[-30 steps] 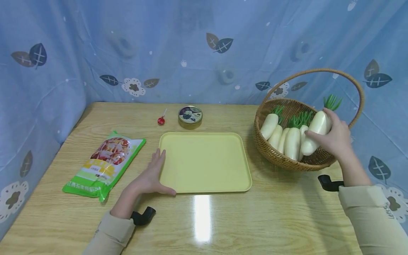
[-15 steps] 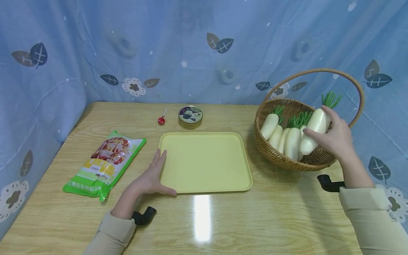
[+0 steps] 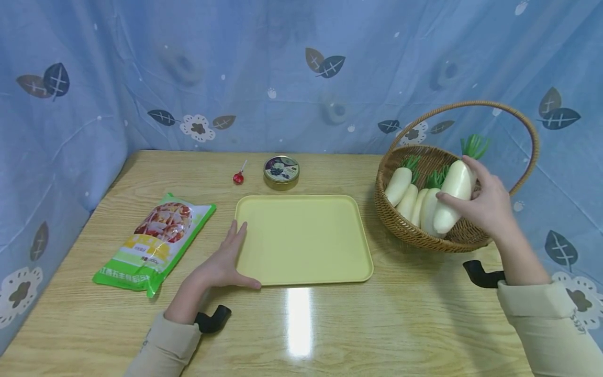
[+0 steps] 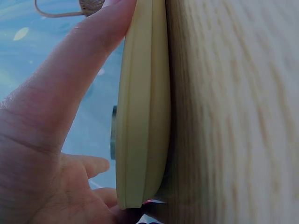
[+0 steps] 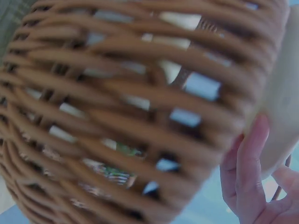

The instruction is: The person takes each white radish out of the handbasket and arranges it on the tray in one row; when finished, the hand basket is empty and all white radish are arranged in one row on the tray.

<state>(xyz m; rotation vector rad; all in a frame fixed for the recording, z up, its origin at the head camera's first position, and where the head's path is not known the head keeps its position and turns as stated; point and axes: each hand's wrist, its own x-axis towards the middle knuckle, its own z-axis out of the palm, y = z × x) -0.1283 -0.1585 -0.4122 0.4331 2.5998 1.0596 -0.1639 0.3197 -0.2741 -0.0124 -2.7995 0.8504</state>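
In the head view, my right hand (image 3: 490,201) grips a white radish (image 3: 456,193) with green leaves, between thumb and fingers. It is tilted over the wicker basket (image 3: 414,235), in front of other white radishes (image 3: 398,186). Past the basket's weave in the right wrist view, the fingers (image 5: 252,163) lie against the pale radish (image 5: 280,102). My left hand (image 3: 223,264) has its thumb and fingers spread at the near left corner of a yellow tray (image 3: 303,241). Up close, the left wrist view has the thumb at the tray's rim (image 4: 140,107).
A green and white food bag (image 3: 155,243) lies left of the tray. Behind the tray are a red lollipop (image 3: 238,178) and a round tin (image 3: 281,173). The basket's tall handle (image 3: 471,103) arches over the radishes. A blue patterned curtain (image 3: 264,73) hangs behind the wooden table (image 3: 367,324).
My right hand has shifted left inside the basket with the radish, which now covers part of the neighbouring radishes. The left hand and the tray stay in place.
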